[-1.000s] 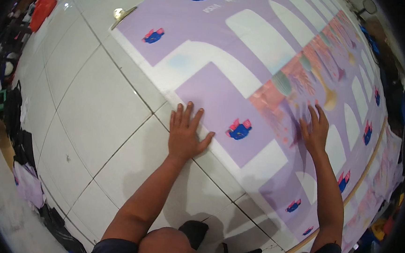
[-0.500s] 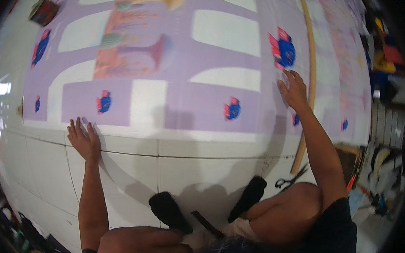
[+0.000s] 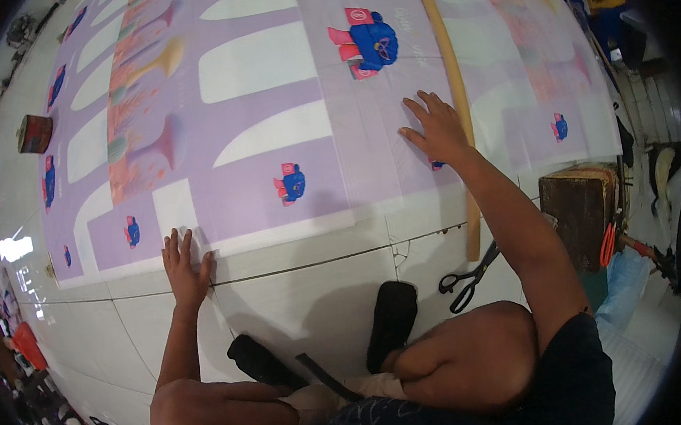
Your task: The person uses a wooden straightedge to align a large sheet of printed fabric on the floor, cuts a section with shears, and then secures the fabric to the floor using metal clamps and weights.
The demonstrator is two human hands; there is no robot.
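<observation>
- The left hand (image 3: pixel 185 274) had come a little to the right along the near edge of the lilac printed sheet (image 3: pixel 248 178), and it was now below a white block of the print
- The right hand (image 3: pixel 435 128) had stayed below the large blue figure (image 3: pixel 374 45), just left of the tan pole (image 3: pixel 449 62)
- Between the 2 hands, the near edge now showed a step, where it ran straighter a moment before; probably this meant that the sheet did not lie even there
- The left fingers were slightly apart, thumb out, without grip; the right fingers were spread and softly bent, with nothing seen held, and I could not tell how hard they pressed
- The sheet lay spread on the floor tiles (image 3: pixel 144 317), the pole across it
- A dark red can (image 3: pixel 35 134) stood at its far left side; its contents could not be seen
- Black scissors (image 3: pixel 479 273) lay near the pole's lower end
</observation>
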